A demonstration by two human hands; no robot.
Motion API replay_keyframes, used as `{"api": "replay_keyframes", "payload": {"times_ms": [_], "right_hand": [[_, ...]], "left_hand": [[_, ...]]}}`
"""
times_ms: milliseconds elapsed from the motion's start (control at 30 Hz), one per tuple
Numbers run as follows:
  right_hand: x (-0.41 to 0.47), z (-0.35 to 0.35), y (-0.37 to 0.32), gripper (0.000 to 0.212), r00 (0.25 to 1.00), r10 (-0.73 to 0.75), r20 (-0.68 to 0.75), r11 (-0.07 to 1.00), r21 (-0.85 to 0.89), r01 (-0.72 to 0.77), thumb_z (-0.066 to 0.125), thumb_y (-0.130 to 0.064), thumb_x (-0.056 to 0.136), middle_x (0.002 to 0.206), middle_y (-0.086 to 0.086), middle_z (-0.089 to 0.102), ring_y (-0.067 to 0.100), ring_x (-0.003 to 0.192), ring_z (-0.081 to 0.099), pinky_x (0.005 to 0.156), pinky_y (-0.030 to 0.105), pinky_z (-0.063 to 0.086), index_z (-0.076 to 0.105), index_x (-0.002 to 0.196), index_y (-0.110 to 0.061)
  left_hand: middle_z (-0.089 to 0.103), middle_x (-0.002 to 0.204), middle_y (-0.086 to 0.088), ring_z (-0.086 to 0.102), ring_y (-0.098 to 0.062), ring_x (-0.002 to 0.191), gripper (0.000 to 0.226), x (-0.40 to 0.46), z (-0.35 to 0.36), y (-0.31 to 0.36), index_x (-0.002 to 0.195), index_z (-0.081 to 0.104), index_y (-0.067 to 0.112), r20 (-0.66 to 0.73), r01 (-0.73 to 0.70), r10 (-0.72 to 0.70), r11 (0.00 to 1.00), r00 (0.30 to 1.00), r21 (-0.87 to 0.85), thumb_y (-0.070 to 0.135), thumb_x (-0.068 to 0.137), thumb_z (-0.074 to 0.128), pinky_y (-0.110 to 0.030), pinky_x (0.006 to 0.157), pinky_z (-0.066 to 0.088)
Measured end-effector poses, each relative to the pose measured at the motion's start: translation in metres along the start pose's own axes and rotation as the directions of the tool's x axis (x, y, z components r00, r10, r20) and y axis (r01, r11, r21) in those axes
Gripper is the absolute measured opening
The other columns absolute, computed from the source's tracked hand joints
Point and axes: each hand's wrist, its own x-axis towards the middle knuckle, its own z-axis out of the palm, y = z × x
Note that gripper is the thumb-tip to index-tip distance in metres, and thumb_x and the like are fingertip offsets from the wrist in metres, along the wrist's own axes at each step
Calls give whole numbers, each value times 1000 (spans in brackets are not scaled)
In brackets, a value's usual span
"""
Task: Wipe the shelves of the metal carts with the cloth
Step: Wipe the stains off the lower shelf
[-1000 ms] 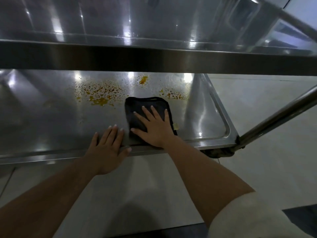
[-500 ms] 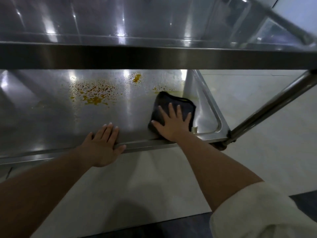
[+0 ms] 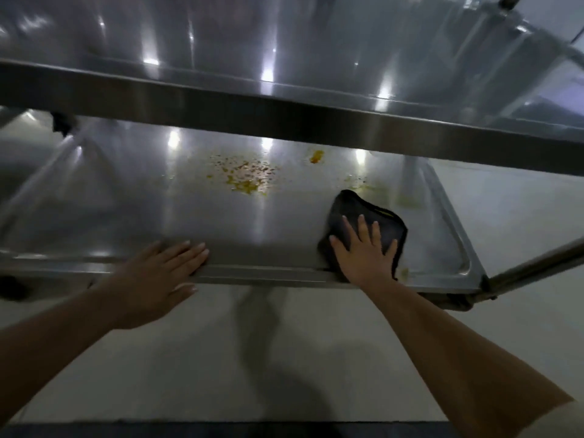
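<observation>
A dark folded cloth (image 3: pixel 384 221) lies on the lower shelf (image 3: pixel 126 210) of a steel cart, near its front right corner. My right hand (image 3: pixel 363 257) presses flat on the cloth with fingers spread and straight. My left hand (image 3: pixel 158 279) rests flat on the shelf's front rim, fingers straight and together, thumb below the edge. Orange-yellow spill spots (image 3: pixel 246 178) sit in the middle of the shelf, with a smaller blob (image 3: pixel 316 156) further back and faint smears (image 3: pixel 360 184) just behind the cloth.
The cart's upper shelf (image 3: pixel 284 115) overhangs the lower one, its front rim crossing the whole view. A slanted steel tube (image 3: pixel 537 263) runs off from the right front corner. Pale tiled floor (image 3: pixel 221 358) lies below my arms.
My right hand slid the cloth from the shelf's middle front towards the right front corner, wiping over the smears there. My left hand stayed on the front rim. The view tilted.
</observation>
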Motion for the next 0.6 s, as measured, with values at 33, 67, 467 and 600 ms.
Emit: {"api": "replay_keyframes", "payload": {"times_ms": [33,67,467,600], "right_hand": [[-2,1,-10,64,998,65,-1,998,23,-64,14,-70,91,161,-7,-11,21,147,-16,111,60,-12,-2,149,-47],[-5,3,-21,65,992,123,2,992,38,-123,14,-71,91,161,-5,-11,23,147,-15,111,62,-11,-2,149,-45],[-14,38,-209,65,793,-585,170,789,-108,605,10,-75,87,159,-11,-19,20,145,-21,108,58,-19,-10,145,-51],[-13,31,-171,72,857,-510,80,846,-136,516,2,-80,78,159,-15,-15,14,146,-18,110,56,-16,-6,144,-54]], "left_hand": [[-15,153,13,-14,-9,143,91,-9,6,-3,144,-18,27,-10,21,-21,1000,1000,-14,65,65,-41,-35,118,0],[-21,152,14,-21,-9,141,88,-16,12,-6,142,-24,27,-16,33,-33,999,999,-39,65,64,-41,-34,119,-5],[-1,161,7,-7,-9,147,75,-25,23,-44,151,-10,23,-114,73,-83,993,990,-90,60,86,-13,-34,119,-5],[6,161,5,2,-12,148,77,-43,38,-100,151,-7,24,-103,273,-291,948,951,-163,65,87,-13,-39,120,3]]}}
